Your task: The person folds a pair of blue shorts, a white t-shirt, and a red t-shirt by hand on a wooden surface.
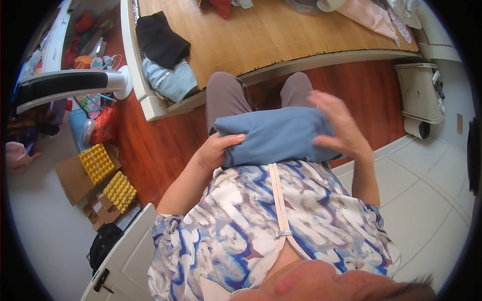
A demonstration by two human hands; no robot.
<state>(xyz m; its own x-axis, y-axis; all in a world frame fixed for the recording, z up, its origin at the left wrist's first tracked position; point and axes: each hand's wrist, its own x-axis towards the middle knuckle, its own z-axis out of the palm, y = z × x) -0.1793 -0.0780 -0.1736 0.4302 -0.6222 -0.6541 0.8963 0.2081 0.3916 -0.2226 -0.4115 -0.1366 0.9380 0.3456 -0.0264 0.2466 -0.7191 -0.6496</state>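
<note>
A blue cloth [276, 135], folded into a bundle, lies across my lap against my patterned top. My left hand [222, 146] grips its left end, the thumb on top and the fingers underneath. At the right end my right hand [337, 126] is slightly blurred, its thumb and fingers spread; whether it touches the cloth I cannot tell. Beyond my knees, at the left corner of a bed with a woven mat [260, 34], a folded black garment [162, 39] partly covers a folded light blue garment [171, 79] with white trim.
The white bed frame [150, 107] runs in front of my knees. Pink cloth [367, 19] lies at the bed's far right. A lidded bin [420, 90] stands by the right wall. Yellow egg-crate trays [96, 163], cardboard boxes [71, 178] and a red bag [103, 124] are on the left.
</note>
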